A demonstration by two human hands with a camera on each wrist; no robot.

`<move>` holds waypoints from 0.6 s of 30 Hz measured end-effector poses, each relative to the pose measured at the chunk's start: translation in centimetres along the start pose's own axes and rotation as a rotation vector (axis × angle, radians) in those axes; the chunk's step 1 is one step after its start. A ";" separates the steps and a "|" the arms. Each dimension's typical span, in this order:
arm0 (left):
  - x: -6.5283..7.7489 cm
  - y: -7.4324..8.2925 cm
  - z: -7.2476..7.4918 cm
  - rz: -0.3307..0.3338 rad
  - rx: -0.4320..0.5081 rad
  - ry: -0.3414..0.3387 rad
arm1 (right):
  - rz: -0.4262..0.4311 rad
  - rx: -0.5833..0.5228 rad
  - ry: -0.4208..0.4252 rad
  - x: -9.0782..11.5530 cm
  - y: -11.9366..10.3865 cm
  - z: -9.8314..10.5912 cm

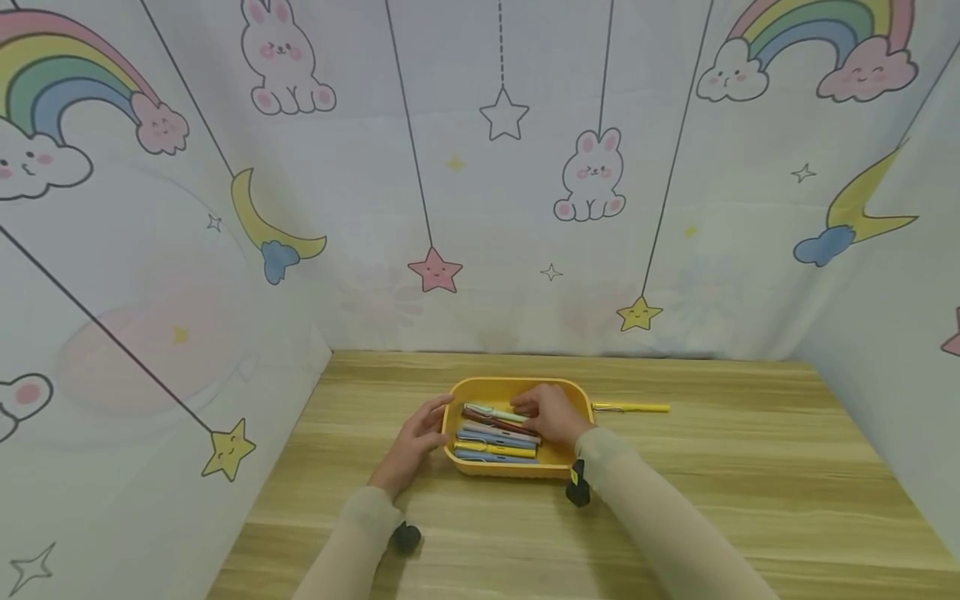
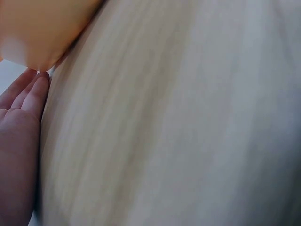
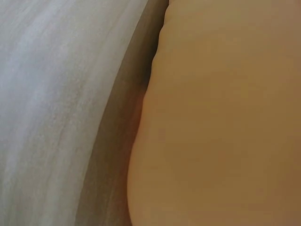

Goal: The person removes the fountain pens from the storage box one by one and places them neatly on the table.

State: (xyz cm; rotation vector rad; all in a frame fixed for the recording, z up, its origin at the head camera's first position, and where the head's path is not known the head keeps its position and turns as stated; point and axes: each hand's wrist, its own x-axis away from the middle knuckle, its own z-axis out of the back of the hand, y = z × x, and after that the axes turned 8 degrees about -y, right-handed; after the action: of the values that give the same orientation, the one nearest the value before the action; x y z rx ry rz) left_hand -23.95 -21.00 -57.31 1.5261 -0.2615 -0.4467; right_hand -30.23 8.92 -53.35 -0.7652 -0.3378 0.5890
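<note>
A yellow plastic basket (image 1: 517,471) holds a row of pens lying side by side. Among them are a light green pen (image 1: 491,412), a brown pen (image 1: 480,417), a yellow pen (image 1: 502,450) and several blue or pale ones. My right hand (image 1: 555,414) reaches inside over the right half, its fingers bent around the light green pen's right end, which they cover. At the basket's left side my left hand (image 1: 411,442) rests with its fingers extended along the outer wall. In the left wrist view, those fingers (image 2: 34,96) meet the basket wall (image 2: 42,33).
Another yellow pen (image 1: 632,408) lies on the wood-grain table (image 1: 735,492), just right of the basket. Printed cloth walls (image 1: 510,317) border the table at the back and both sides. A dark wrist device (image 1: 577,485) hangs near the basket's front right corner.
</note>
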 end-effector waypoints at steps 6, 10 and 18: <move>0.0 0.1 -0.1 0.005 -0.006 0.002 | 0.016 0.010 0.000 0.2 -0.2 0.0; 0.1 0.1 -0.1 0.004 -0.004 0.003 | 0.026 0.028 0.011 0.3 -0.3 0.1; 0.1 0.0 0.0 -0.020 0.012 -0.010 | 0.022 0.027 0.036 0.3 -0.4 0.0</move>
State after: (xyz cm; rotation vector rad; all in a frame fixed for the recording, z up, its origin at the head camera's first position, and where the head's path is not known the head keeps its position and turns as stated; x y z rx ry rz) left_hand -23.84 -21.02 -57.32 1.5392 -0.2574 -0.4695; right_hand -29.80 8.89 -53.03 -0.7533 -0.2885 0.5989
